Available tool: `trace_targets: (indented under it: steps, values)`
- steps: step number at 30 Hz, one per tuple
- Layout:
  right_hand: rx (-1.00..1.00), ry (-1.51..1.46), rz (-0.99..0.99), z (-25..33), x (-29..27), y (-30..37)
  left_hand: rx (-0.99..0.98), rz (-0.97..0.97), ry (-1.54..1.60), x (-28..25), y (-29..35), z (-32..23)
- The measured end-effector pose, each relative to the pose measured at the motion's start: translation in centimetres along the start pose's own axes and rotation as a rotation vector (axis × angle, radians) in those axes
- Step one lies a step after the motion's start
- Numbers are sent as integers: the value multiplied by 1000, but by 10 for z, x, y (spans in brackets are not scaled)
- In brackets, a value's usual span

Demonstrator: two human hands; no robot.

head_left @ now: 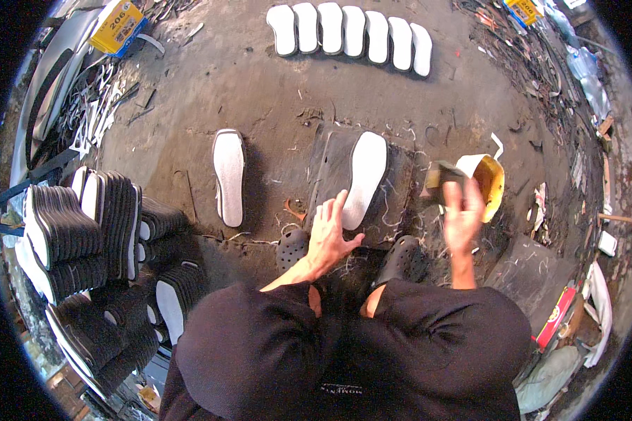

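A white-topped shoe sole [366, 175] lies slanted on a dark flat board [323, 161] in front of me. My left hand [328, 228] is at its lower left edge, fingers stretched out and thumb apart, the fingertips at the sole's side. To the right, my right hand [462, 214] is smeared by motion. At its fingertips is a dark, block-like piece [442, 175], blurred too, which it seems to grip. Just beside that hand stands a cut-open container [495, 184], white outside and yellow inside. Another sole [229, 175] lies apart to the left.
Several white-topped soles [353, 31] form a row at the far side. Stacks of dark soles [112, 217] crowd the left. White scraps [105, 109] lie at far left, a yellow-blue box [118, 28] above. A dark sheet [530, 277] lies at right, near my knee.
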State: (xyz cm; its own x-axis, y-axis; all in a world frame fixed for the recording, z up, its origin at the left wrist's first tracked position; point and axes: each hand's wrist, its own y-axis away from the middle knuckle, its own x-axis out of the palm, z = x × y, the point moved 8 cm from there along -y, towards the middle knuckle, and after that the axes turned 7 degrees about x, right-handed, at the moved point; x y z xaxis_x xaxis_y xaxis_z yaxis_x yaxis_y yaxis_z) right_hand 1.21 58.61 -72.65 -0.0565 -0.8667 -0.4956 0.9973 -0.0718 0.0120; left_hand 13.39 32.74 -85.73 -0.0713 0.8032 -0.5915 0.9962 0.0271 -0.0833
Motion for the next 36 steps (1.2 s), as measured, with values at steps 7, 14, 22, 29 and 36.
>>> trace_targets:
  steps: [7,14,22,29,36]
  values:
    - [-140,1078,-43,-91,-102,26,27,-190,-28,-39,-26,26]
    - [-50,831,-139,3,-92,46,-48,-676,-77,-201,-255,162]
    - [78,784,-161,-3,-93,36,-208,-721,-243,-224,-353,264]
    - [307,739,-263,-39,-137,-47,-245,-637,-489,-181,-141,131]
    - [141,788,-153,-134,-121,-104,-509,-497,-506,-181,47,151]
